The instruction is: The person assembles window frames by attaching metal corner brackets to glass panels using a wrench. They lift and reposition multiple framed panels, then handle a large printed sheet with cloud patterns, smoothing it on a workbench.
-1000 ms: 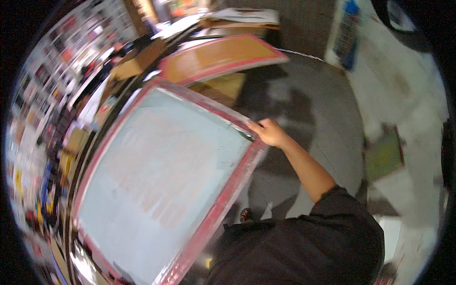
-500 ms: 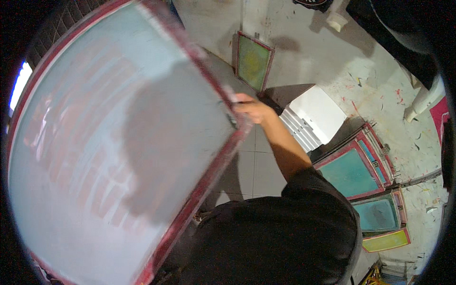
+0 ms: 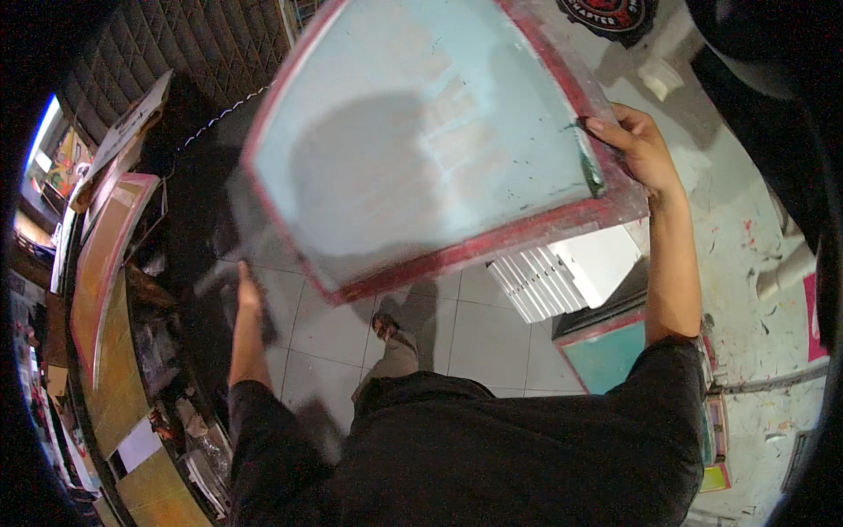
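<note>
A large screen-printing frame [image 3: 518,140] with pale blue mesh and red-taped edges is raised in front of me. Faint blocky marks and a head-shaped shadow show on its mesh. My right hand [image 3: 639,145] is closed on its right edge, thumb on the front, near a dark green smear at the corner. Lower on the left is my left hand [image 3: 248,288], apart from the frame. A blurred greyish streak lies beside its fingertips. Its fingers are mostly hidden and smeared, so whether it holds anything is unclear.
White stacked boxes [image 3: 606,263] stand on the right, beside a teal-mesh screen [image 3: 606,358] leaning at the wall. Brown boards [image 3: 118,237] and clutter line the left. A folding metal gate [image 3: 176,53] closes the back. My foot [image 3: 384,326] is on the tiled floor [image 3: 492,342].
The screen frame has moved right and away from me, and has turned, with my right hand still on its edge. My left hand has come into sight on the left.
</note>
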A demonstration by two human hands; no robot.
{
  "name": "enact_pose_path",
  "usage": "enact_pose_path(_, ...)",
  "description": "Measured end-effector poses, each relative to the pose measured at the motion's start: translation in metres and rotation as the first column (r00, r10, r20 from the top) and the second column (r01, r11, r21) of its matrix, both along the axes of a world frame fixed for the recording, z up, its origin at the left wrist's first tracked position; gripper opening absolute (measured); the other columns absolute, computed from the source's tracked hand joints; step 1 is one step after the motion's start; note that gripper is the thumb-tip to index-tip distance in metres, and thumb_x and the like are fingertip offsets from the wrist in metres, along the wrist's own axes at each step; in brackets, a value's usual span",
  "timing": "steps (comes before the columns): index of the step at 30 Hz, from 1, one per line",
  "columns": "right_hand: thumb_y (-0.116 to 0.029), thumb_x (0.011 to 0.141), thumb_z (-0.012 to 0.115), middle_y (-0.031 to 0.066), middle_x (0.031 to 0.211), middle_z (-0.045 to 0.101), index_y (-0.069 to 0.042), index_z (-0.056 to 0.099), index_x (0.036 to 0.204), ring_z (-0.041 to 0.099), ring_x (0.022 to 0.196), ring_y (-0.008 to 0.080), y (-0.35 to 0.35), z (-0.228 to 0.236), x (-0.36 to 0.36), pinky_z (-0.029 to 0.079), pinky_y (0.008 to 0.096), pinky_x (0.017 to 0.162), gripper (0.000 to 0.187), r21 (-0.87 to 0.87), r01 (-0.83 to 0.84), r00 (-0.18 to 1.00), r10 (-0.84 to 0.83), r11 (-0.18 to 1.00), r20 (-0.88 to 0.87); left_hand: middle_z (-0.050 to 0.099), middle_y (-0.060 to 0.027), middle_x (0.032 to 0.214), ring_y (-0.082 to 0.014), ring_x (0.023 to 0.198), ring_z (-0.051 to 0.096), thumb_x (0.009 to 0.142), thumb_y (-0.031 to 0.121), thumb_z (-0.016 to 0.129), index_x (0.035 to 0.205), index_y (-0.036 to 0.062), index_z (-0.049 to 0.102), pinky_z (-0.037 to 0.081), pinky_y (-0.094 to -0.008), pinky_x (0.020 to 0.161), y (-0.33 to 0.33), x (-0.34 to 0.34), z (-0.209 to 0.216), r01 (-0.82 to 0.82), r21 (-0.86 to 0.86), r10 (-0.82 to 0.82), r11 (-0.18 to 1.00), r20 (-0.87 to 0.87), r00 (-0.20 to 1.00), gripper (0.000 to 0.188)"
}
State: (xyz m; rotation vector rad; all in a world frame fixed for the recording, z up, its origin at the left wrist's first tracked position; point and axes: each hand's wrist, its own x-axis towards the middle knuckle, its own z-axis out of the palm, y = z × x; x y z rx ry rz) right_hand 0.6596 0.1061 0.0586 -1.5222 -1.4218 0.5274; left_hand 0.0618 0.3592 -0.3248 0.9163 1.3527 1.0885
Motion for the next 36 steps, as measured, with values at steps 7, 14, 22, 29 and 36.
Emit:
enact_pose_path(7,-0.023,0.074,0.067,0.003,0.069,0.06,0.003,0.06,0.09,0.051,0.06,0.0083,0.199,-0.089,0.034,0.042,0.0249,0.055,0.031,-0.072,0.135,0.954,-0.11,0.988,0.278,0.033,-0.0201,0.132,-0.033,0.118,0.036,0.069,0.075,0.034,0.131,-0.0006,0.026,0.024,-0.0452,0.096,-0.006,0.121,-0.07,0.272,-0.449,-0.215,0.851,0.176,0.961,0.098)
enact_pose_path(14,-0.039,0.067,0.068,0.0146,0.061,0.056,0.001,0.059,0.09,0.056,0.058,0.0247,0.369,-0.203,0.11,0.044,0.0353,0.056,0.047,-0.173,0.338,0.788,-0.178,0.925,0.589,0.023,-0.0106,0.139,-0.0232,0.125,0.028,0.072,0.073,0.028,0.136,0.0066,0.016,0.023,-0.0442,0.096,-0.015,0.048,-0.204,-0.013,-0.826,0.399,0.564,0.258,0.88,0.093)
enact_pose_path(22,-0.042,0.069,0.065,0.0193,0.079,0.06,0.0,0.057,0.094,0.058,0.078,0.0342,0.496,-0.295,0.218,0.045,0.0406,0.069,0.049,-0.36,0.43,0.783,-0.143,0.828,0.605,0.056,-0.0131,0.084,-0.0228,0.07,0.057,0.076,0.061,0.046,0.1,0.0021,0.049,0.044,-0.0394,0.059,0.128,0.094,-0.174,-0.389,-0.62,0.152,0.681,-0.401,0.904,0.064)
enact_pose_path(29,-0.046,0.07,0.061,0.0239,0.102,0.055,-0.002,0.05,0.111,0.053,0.094,0.0364,0.576,-0.374,0.327,0.042,0.0419,0.082,0.061,-0.535,0.354,0.892,-0.104,0.767,0.441,0.048,-0.0042,0.056,-0.0146,0.046,0.049,0.081,0.047,0.053,0.075,0.0036,0.05,0.044,-0.0277,0.043,0.227,0.217,-0.134,-0.233,-0.464,0.144,0.854,-0.219,0.965,0.044)
enact_pose_path(36,-0.052,0.072,0.058,0.0232,0.101,0.055,-0.006,0.041,0.122,0.052,0.096,0.036,0.608,-0.385,0.381,0.043,0.0411,0.082,0.07,-0.705,0.296,0.884,0.095,0.645,0.459,0.048,-0.0043,0.056,-0.0134,0.043,0.046,0.081,0.044,0.055,0.073,0.0032,0.051,0.043,-0.0276,0.041,0.276,0.33,-0.11,0.251,-0.202,-0.322,0.947,-0.644,0.694,0.042)
